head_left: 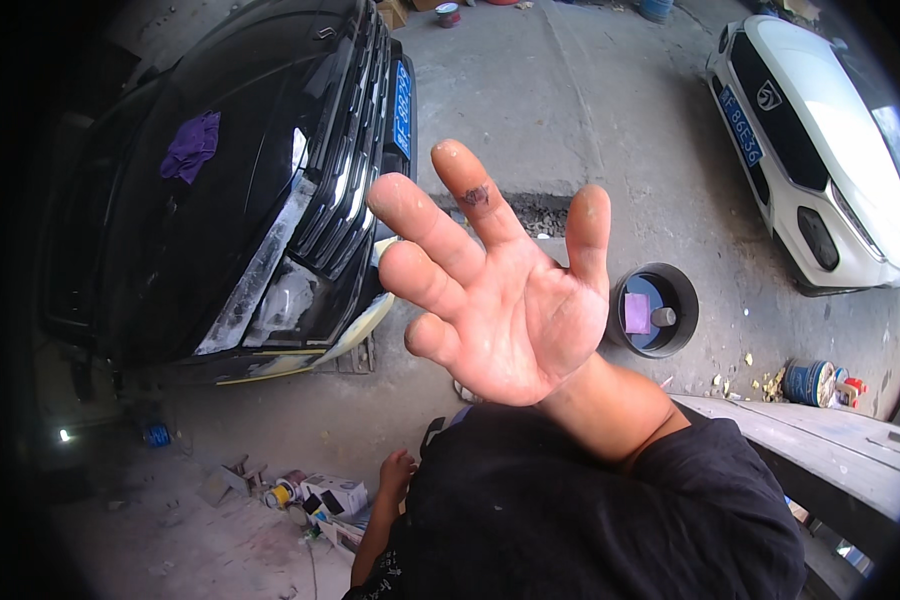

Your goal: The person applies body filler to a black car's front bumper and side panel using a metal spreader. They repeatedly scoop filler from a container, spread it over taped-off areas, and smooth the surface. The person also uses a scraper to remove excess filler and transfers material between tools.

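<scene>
My right hand (505, 300) is raised in the middle of the view, palm toward me. Its fingers and thumb are spread, and nothing is in it. A dark mark shows on the index finger, and pale specks dot the fingertips. Low at my left side hangs my left hand (398, 475), small in view, its fingers loosely bent and apart; I see nothing held. Left of the raised hand stands a black car (240, 170) with a purple cloth (191, 147) on its bonnet. Whitish sanded patches cover its front corner, and its lower bumper edge is yellowish.
Right of my raised hand, a black bucket (690, 298) on the concrete floor holds water, a purple pad and a greyish block. A white car (820, 140) stands far right. A bench (810, 430), a blue tin (808, 382) and a box with clutter (335, 495) lie nearer.
</scene>
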### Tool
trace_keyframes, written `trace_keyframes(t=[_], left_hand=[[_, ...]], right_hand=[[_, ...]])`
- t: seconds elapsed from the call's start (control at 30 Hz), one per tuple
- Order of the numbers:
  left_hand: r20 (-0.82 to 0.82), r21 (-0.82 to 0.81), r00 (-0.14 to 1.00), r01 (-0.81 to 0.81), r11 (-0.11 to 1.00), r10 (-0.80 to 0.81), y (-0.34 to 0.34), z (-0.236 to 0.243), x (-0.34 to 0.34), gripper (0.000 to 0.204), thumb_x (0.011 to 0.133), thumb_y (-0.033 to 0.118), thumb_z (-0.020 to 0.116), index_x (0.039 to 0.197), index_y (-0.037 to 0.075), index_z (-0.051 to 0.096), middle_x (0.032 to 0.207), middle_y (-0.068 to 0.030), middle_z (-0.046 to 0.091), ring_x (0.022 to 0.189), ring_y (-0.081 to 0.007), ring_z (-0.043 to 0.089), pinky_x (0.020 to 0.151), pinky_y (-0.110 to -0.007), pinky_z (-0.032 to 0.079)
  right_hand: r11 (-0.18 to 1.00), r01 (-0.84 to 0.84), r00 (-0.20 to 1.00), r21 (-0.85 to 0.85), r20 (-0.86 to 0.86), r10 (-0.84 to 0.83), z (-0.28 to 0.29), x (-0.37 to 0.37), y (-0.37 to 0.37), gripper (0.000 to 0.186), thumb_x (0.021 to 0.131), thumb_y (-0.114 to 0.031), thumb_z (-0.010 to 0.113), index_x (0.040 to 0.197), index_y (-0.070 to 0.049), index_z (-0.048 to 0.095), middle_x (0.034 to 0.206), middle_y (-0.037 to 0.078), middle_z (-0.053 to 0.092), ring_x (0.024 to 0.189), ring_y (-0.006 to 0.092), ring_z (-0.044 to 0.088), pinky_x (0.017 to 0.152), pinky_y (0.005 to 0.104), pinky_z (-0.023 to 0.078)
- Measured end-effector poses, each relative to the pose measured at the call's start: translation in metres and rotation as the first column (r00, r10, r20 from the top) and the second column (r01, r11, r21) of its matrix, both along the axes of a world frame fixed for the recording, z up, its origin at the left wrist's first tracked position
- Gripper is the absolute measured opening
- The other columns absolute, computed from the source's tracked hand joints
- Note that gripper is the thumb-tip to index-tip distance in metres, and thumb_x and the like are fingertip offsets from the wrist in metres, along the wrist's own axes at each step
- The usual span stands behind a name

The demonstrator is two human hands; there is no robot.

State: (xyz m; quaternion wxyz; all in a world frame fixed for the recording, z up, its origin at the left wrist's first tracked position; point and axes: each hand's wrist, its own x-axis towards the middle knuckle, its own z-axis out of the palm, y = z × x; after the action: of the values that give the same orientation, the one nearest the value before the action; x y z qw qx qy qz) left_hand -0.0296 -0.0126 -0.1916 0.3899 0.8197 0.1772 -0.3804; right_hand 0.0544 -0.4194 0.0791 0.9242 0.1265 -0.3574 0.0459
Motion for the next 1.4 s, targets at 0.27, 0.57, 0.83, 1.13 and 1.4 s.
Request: trace_keyframes(t=[0.27, 0.57, 0.83, 1.13, 1.4], left_hand=[[0.003, 0.0, 0.999, 0.041, 0.999, -0.041, 0.005, -0.007, -0.003, 0.043, 0.085, 0.012, 0.05, 0.124, -0.005, 0.05, 0.093, -0.0131, 0.061, 0.073, -0.0189, 0.06, 0.066, -0.029, 0.049], [-0.054, 0.011, 0.998, -0.022, 1.0, 0.023, 0.003, -0.008, -0.004, 0.043, 0.085, 0.012, 0.05, 0.126, -0.002, 0.049, 0.096, -0.0131, 0.061, 0.074, -0.0207, 0.061, 0.065, -0.03, 0.049], [-0.038, 0.027, 0.999, 0.003, 1.0, -0.002, 0.002, -0.013, -0.006, 0.042, 0.085, 0.013, 0.051, 0.125, -0.001, 0.051, 0.096, -0.0123, 0.062, 0.076, -0.0216, 0.062, 0.064, -0.032, 0.049], [-0.013, 0.032, 0.999, 0.039, 0.999, -0.039, 0.004, -0.019, -0.005, 0.047, 0.082, 0.015, 0.053, 0.125, -0.002, 0.051, 0.095, -0.012, 0.063, 0.076, -0.0205, 0.062, 0.066, -0.03, 0.048], [-0.018, -0.022, 1.0, -0.005, 1.0, 0.005, 0.024, -0.048, -0.012, 0.046, 0.084, 0.016, 0.053, 0.126, -0.003, 0.05, 0.097, -0.0123, 0.063, 0.08, -0.0212, 0.063, 0.07, -0.03, 0.05]], right_hand=[[0.997, 0.072, 0.984, -0.005, -0.162, -0.072, 0.009, -0.005, 0.004, 0.078, 0.09, -0.067, 0.026, 0.149, -0.017, 0.014, 0.154, 0.016, 0.008, 0.142, 0.0336, 0.011, 0.114, 0.0483, 0.018], [0.994, 0.108, 0.943, -0.022, -0.314, -0.109, 0.011, -0.007, 0.004, 0.074, 0.092, -0.065, 0.025, 0.146, -0.014, 0.024, 0.153, 0.015, 0.017, 0.142, 0.031, 0.016, 0.113, 0.047, 0.02], [0.993, 0.111, 0.932, -0.04, -0.342, -0.119, 0.009, -0.007, 0.003, 0.073, 0.092, -0.064, 0.025, 0.145, -0.013, 0.027, 0.152, 0.014, 0.022, 0.141, 0.0304, 0.019, 0.112, 0.0466, 0.023], [0.994, 0.105, 0.935, 0.001, -0.342, -0.098, 0.007, -0.008, 0.003, 0.075, 0.093, -0.061, 0.031, 0.147, -0.012, 0.02, 0.155, 0.014, 0.009, 0.143, 0.029, 0.01, 0.114, 0.0459, 0.016], [0.984, 0.154, 0.944, -0.094, -0.279, -0.175, -0.004, -0.005, 0.005, 0.07, 0.095, -0.055, 0.033, 0.147, -0.01, 0.019, 0.154, 0.016, 0.011, 0.141, 0.0308, 0.016, 0.112, 0.0467, 0.023]])
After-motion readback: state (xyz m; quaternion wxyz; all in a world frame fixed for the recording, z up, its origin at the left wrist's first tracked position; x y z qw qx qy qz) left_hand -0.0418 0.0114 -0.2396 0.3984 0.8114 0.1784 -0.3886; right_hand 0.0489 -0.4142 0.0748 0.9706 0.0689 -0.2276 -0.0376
